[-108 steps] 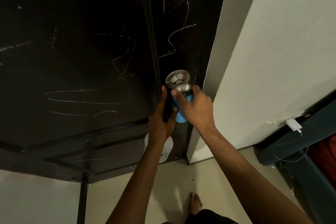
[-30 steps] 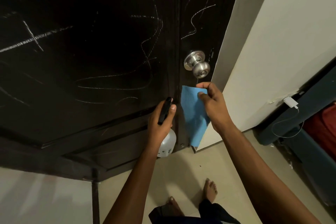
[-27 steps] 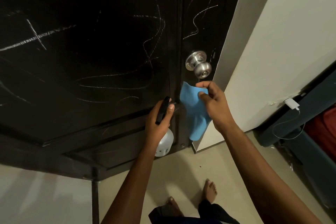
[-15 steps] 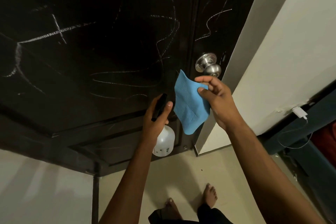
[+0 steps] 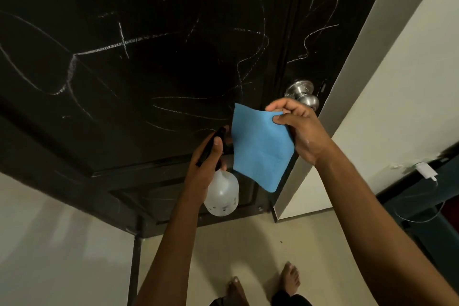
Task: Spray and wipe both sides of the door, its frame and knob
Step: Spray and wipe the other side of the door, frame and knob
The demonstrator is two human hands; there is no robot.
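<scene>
A home: chalk-scribbled dark door (image 5: 173, 57), wall charger (image 5: 426, 171), bare feet (image 5: 289, 276).

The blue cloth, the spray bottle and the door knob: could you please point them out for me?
blue cloth (image 5: 260, 149), head view, middle of the hanging sheet.
spray bottle (image 5: 222, 196), head view, its white body.
door knob (image 5: 309, 102), head view, its round end.
</scene>
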